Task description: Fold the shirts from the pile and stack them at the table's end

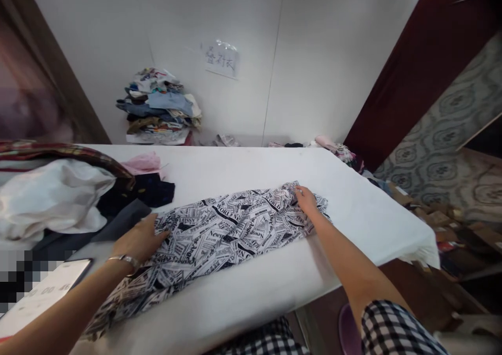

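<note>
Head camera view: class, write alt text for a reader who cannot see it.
Two bare hands press flat on a black-and-white newspaper-print garment spread across a white table, the left hand at one end and the right hand at the other. Loose clothes lie at the table's left, and a pile of clothes stands by the white wall.

Even, soft indoor light; wide-angle view bending at the edges.

Diffuse light is brightening the white wall (314,57) and table (251,167), casting only faint shadows under the hands. Straight lines are bowing toward the picture's corners. A pixelated block is masking the lower-left area, and the far clothes pile (159,106) is appearing slightly soft.
</note>
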`<state>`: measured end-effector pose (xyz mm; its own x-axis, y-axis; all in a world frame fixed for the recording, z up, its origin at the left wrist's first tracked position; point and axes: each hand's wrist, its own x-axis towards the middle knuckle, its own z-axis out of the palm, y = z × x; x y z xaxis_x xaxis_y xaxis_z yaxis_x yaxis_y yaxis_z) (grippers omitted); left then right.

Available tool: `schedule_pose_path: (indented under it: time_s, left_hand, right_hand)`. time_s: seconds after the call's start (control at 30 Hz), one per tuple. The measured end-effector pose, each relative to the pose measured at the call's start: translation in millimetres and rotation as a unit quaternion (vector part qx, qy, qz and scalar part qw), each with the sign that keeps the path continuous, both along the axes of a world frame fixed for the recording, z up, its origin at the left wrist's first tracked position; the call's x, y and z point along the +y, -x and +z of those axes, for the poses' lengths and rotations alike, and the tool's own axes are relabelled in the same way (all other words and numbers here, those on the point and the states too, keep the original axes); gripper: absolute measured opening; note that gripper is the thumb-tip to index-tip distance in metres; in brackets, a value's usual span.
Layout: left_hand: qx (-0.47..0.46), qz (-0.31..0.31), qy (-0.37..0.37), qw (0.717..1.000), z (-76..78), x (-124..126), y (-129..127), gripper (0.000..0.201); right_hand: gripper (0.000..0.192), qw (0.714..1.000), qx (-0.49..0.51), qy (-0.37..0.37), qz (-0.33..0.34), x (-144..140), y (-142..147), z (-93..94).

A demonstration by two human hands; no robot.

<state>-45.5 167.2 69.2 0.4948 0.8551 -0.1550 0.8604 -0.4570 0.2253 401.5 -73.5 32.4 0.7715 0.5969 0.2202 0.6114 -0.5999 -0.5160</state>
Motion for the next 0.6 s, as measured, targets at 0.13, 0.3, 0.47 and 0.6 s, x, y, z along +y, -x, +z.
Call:
schedule_pose_path:
  time_s: [0.13, 0.3, 0.47, 0.6]
  left_hand:
    - [0.005, 0.007, 0.018, 1.0, 4.3, 6, -1, 0.054]
    - [-0.027, 0.041, 0.009, 0.999, 3.1, 15, 15, 0.059]
    - [-0.016, 0.053, 0.031, 0.998, -6.4, 16, 21, 0.052]
    - [-0.021, 0.057, 0.03, 0.998, -2.0, 7, 14, 0.048]
  right_hand:
    - [0.045, 0.997, 0.015, 0.05, -0.063, -11, -26, 5.6]
    - [0.058, 0.983, 0.046, 0.124, -0.13, -6, -50, 11.6]
    - [0.056, 0.982, 0.02, 0.16, -0.1, 11, -52, 5.9]
    - [0.032, 0.978, 0.005, 0.176, -0.113, -8, -66, 7.4]
